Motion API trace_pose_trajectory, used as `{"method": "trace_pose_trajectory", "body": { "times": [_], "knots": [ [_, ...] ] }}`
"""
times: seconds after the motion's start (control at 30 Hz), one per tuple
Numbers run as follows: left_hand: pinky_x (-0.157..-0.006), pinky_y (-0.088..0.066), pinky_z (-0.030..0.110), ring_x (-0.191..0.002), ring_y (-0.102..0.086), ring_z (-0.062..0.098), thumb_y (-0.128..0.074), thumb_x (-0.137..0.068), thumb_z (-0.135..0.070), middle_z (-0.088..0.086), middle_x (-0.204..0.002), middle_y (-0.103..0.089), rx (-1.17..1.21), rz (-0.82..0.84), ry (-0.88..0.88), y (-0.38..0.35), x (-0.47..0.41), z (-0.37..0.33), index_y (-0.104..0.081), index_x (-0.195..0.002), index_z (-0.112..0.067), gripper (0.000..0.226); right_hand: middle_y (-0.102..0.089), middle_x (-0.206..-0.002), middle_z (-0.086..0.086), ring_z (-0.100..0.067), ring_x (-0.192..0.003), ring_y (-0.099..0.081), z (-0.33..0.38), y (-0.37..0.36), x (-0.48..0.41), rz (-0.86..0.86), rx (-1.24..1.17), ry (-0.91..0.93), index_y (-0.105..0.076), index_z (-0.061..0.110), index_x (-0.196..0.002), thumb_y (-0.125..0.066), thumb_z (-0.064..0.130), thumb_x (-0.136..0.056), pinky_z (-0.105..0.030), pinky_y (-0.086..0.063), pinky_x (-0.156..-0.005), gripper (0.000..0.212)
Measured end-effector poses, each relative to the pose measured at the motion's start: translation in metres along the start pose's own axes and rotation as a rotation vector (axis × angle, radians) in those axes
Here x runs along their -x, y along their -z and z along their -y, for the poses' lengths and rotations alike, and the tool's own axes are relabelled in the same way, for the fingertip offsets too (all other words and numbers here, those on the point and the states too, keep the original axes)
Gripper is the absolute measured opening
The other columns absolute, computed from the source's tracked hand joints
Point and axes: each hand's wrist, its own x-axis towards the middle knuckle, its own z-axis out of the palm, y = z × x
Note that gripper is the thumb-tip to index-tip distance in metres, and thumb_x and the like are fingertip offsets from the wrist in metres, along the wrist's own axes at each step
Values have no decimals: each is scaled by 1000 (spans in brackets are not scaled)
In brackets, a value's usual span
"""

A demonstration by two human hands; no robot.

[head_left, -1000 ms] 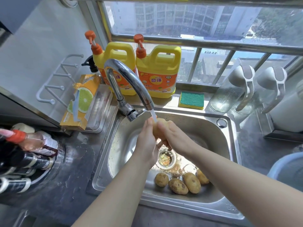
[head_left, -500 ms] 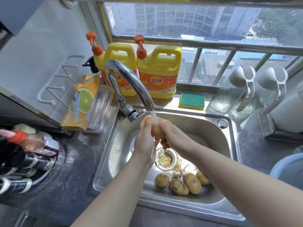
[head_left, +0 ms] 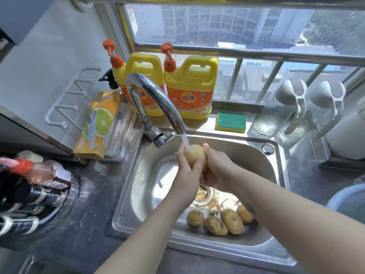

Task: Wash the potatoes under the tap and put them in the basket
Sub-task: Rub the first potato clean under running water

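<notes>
A pale wet potato (head_left: pixel 194 156) is held under the running stream of the chrome tap (head_left: pixel 158 101), above the steel sink (head_left: pixel 280 175). My left hand (head_left: pixel 186 177) grips it from the left and below, fingers curled round its front. My right hand (head_left: pixel 216 171) cups it from the right, thumb up beside it. Several brown unwashed potatoes (head_left: pixel 221 221) lie on the sink floor near its front edge, by the drain strainer (head_left: pixel 204 195). The pale blue basket (head_left: pixel 347 200) shows partly at the right edge.
Two yellow detergent jugs (head_left: pixel 189 89) and a green-yellow sponge (head_left: pixel 231 121) stand on the sill behind the sink. A lemon-printed box (head_left: pixel 98 123) lies in a tray at the left. Bottles (head_left: pixel 33 186) crowd the left counter; glass jugs (head_left: pixel 284 109) stand at the right.
Both hands have turned the potato under the water. More of it shows between them now, and the hands sit slightly higher against the stream.
</notes>
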Motion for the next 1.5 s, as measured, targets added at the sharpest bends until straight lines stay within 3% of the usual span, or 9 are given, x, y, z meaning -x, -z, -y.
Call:
{"method": "trace_pose_trajectory", "body": {
  "times": [0.13, 0.23, 0.4, 0.6, 0.73, 0.9, 1.0, 1.27, 1.5],
  "knots": [
    [-98, -52, 51, -117, -62, 28, -43, -97, -57, 4, -131, -62, 221, -166, 66, 2, -13, 1, -42, -140, -34, 49, -58, -69, -2, -13, -55, -45, -4, 0, 5, 159, 134, 88, -48, 9, -143, -33, 45, -109, -26, -39, -58, 52],
    [-68, -55, 39, -91, -68, 32, -33, -106, -49, 17, -111, -70, 471, -256, 210, 5, -21, -13, -59, -124, -14, 47, -56, -93, 1, -11, -67, -52, -4, 4, 3, 251, 453, 307, -14, 35, -159, -42, 57, -99, -27, -43, -63, 71],
    [-69, -55, 38, -88, -69, 27, -29, -107, -48, 17, -116, -71, 720, -199, 451, 15, -29, -25, -63, -125, -12, 53, -67, -126, -3, -19, -105, -67, 3, 8, 3, 189, 887, 536, -19, 40, -155, -48, 60, -92, -42, -52, -98, 72],
    [-75, -48, 40, -94, -54, 27, -27, -110, -37, 16, -110, -61, 618, -134, 288, 11, -20, -21, -54, -133, -10, 45, -46, -90, -10, -21, -67, -37, 8, -8, 3, 281, 457, 513, -48, -8, -124, -38, 37, -109, -20, -36, -54, 48],
    [-69, -53, 46, -80, -58, 30, -28, -108, -43, 24, -109, -60, 695, -89, 379, 20, -24, -20, -61, -120, -5, 52, -55, -95, -2, -5, -64, -50, 6, 8, 7, 366, 517, 414, -35, 26, -151, -34, 34, -111, -20, -38, -56, 41],
    [-78, -59, 48, -91, -65, 29, -27, -107, -47, 23, -122, -66, 764, -45, 460, 18, -29, -21, -59, -132, -9, 56, -67, -116, 0, -12, -97, -68, 11, 10, 1, 283, 670, 450, -34, 27, -152, -55, 51, -98, -35, -58, -83, 62],
    [-100, -47, 53, -105, -61, 29, -28, -108, -45, 21, -129, -66, 700, 1, 428, 16, -28, -24, -59, -133, -10, 53, -70, -103, 3, -11, -83, -67, 12, 6, 2, 153, 673, 468, -48, 31, -137, -65, 52, -93, -31, -53, -71, 51],
    [-82, -51, 43, -91, -63, 29, -49, -102, -34, 20, -110, -64, 651, -51, 317, 22, -25, -17, -64, -122, -7, 36, -43, -83, -11, -10, -58, -39, 12, 23, 4, 515, 192, 179, -55, 17, -134, -68, 14, -95, -19, -36, -52, 41],
    [-76, -62, 41, -93, -70, 33, -33, -108, -42, 27, -115, -66, 858, -181, 381, 16, -26, -22, -57, -131, -3, 51, -53, -94, 5, -1, -74, -52, 9, 11, 11, -21, 885, 610, -52, 35, -140, -71, 46, -90, -13, -38, -69, 55]
  ]
}}
